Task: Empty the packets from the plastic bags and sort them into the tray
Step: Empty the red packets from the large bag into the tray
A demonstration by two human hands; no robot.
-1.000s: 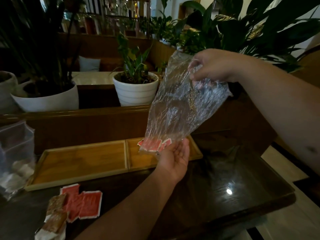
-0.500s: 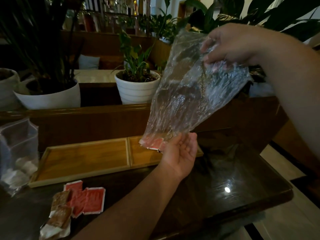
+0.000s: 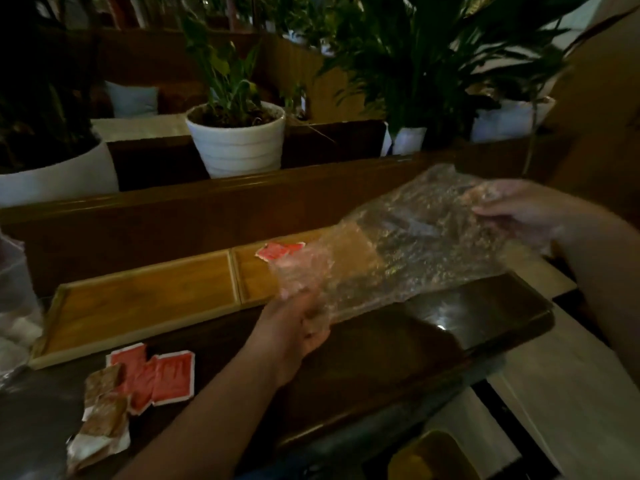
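Note:
A clear crumpled plastic bag [image 3: 408, 244] stretches low over the dark table, held at both ends. My left hand [image 3: 301, 323] grips its lower end near the tray's front edge. My right hand [image 3: 512, 209] grips the other end at the right, seen partly through the plastic. Red packets [image 3: 278, 251] lie in the small right compartment of the wooden tray [image 3: 145, 299]; its large left compartment holds nothing. More red packets [image 3: 162, 375] and brown packets [image 3: 104, 400] lie on the table in front of the tray.
Another clear plastic bag [image 3: 14, 306] with white packets stands at the left edge. White plant pots [image 3: 239, 140] sit on the wooden ledge behind the tray. The table's right edge [image 3: 519, 327] drops to a pale floor. A yellow object [image 3: 433, 459] lies below.
The bag has come down from upright to nearly flat over the table. My right hand dropped and moved right. Red packets have left the bag and lie in the tray's right compartment.

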